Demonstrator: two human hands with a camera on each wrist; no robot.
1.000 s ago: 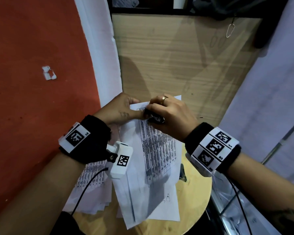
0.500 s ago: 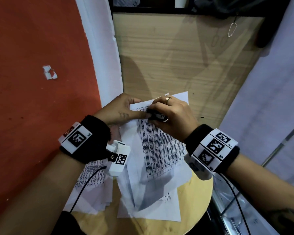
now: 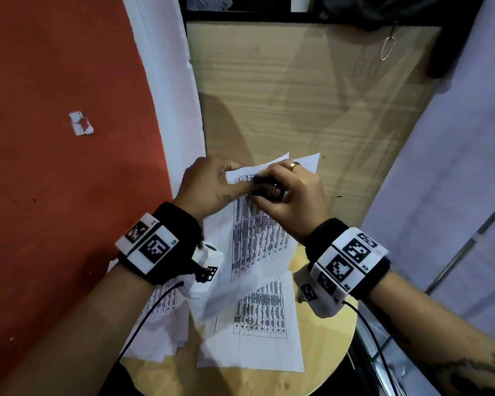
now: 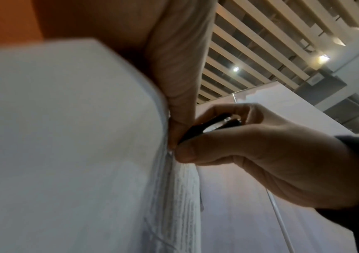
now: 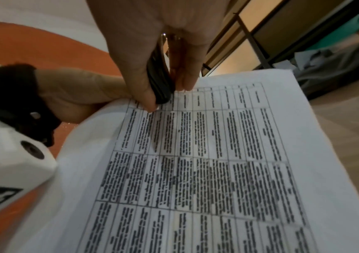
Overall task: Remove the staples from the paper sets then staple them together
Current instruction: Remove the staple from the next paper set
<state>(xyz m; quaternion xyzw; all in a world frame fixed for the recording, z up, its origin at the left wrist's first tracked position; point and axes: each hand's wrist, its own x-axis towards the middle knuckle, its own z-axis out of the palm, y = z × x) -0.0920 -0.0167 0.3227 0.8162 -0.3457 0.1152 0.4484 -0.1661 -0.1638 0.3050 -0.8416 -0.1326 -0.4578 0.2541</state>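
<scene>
While my left hand [image 3: 212, 181] pinches the paper set's [image 3: 257, 235] far-left corner, my right hand [image 3: 292, 192] grips a black staple remover [image 3: 267, 187] against it.

I see an orange-red floor [image 3: 55, 195], a pale wood panel [image 3: 283, 95], white partition sheets [image 3: 455, 167], a round wooden table [image 3: 320, 378] and a slatted ceiling [image 4: 260, 42] with spotlights.
</scene>
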